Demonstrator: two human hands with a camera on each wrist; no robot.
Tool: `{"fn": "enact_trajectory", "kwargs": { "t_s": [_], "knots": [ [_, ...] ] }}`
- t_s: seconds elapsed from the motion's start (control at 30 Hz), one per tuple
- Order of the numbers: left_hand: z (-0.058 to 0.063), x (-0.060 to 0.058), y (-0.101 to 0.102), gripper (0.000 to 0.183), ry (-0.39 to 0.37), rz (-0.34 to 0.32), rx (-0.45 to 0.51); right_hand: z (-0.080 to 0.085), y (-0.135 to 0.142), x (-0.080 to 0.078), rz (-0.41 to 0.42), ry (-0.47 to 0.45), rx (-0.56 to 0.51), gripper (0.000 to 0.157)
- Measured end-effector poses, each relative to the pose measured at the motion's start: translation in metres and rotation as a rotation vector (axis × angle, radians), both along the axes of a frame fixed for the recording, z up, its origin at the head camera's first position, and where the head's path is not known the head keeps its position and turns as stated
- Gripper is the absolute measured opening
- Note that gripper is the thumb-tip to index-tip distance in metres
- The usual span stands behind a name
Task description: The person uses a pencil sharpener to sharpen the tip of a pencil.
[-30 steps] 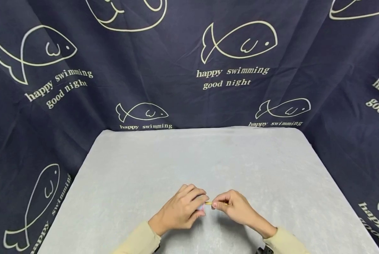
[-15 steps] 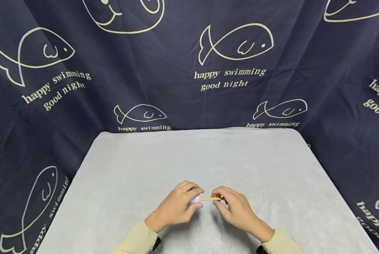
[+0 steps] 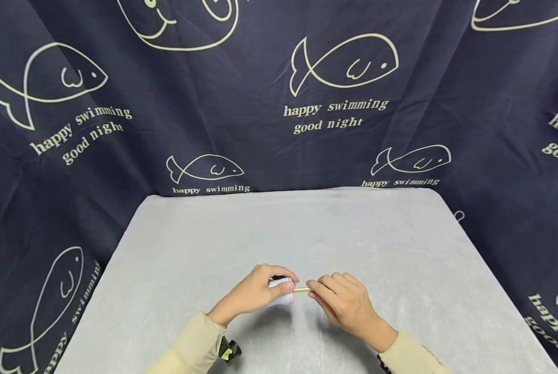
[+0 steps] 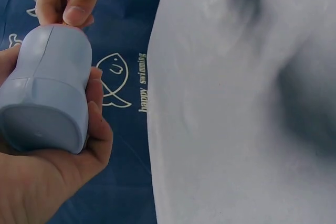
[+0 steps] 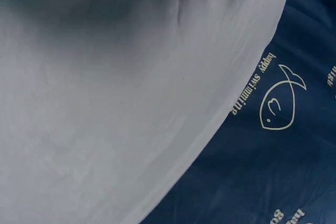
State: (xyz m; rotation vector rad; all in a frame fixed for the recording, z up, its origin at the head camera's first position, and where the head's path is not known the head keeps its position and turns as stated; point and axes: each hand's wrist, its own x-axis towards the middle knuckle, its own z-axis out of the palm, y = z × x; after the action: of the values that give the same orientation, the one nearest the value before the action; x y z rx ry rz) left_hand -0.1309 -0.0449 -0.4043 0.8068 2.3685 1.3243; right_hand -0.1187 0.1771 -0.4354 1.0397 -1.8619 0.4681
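A light blue pencil sharpener (image 3: 284, 299) with a pink rim lies in my left hand (image 3: 254, 292), held above the table. From the left wrist view, the sharpener's smooth rounded body (image 4: 52, 72) faces the camera, fingers wrapped around its sides. A thin yellow pencil (image 3: 300, 290) runs from the pink end toward my right hand (image 3: 346, 302), which pinches it between thumb and fingers. The pencil's other end is hidden behind those fingers. Beyond the sharpener, the left wrist view also catches the right hand's fingertips (image 4: 77, 15) at its pink end. The right wrist view shows neither hand.
A pale grey cloth covers the table (image 3: 288, 234). Dark blue curtains (image 3: 269, 104) with fish drawings and lettering hang at the back and both sides, close to the table's edges.
My left hand has turned, bringing its thumb onto the sharpener near the pink rim. The right hand's fingers have shifted over the pencil. Both hands sit slightly farther forward and left.
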Motion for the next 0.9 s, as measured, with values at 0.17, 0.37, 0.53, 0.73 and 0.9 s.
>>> {"fn": "enact_trajectory", "kwargs": {
  "t_s": [0.17,0.37,0.53,0.73,0.9],
  "knots": [
    [-0.002,-0.001,-0.001,0.022,-0.051,-0.034,0.053,0.005,-0.006,-0.004,-0.018,0.15,-0.004,0.034],
    [-0.011,0.008,0.005,0.014,0.092,-0.008,0.004,-0.008,-0.004,0.001,0.0,-0.104,0.004,0.038],
    [-0.023,0.015,0.011,0.024,0.56,-0.005,-0.12,-0.006,0.002,0.01,-0.021,-0.77,-0.03,0.017],
    [-0.041,0.019,0.016,0.031,1.091,-0.034,-0.18,0.007,0.011,0.001,0.137,-1.532,-0.062,0.024],
    [-0.049,0.022,0.019,0.039,1.337,-0.02,-0.175,0.01,0.016,-0.01,0.373,-1.783,-0.042,0.033]
  ]
}}
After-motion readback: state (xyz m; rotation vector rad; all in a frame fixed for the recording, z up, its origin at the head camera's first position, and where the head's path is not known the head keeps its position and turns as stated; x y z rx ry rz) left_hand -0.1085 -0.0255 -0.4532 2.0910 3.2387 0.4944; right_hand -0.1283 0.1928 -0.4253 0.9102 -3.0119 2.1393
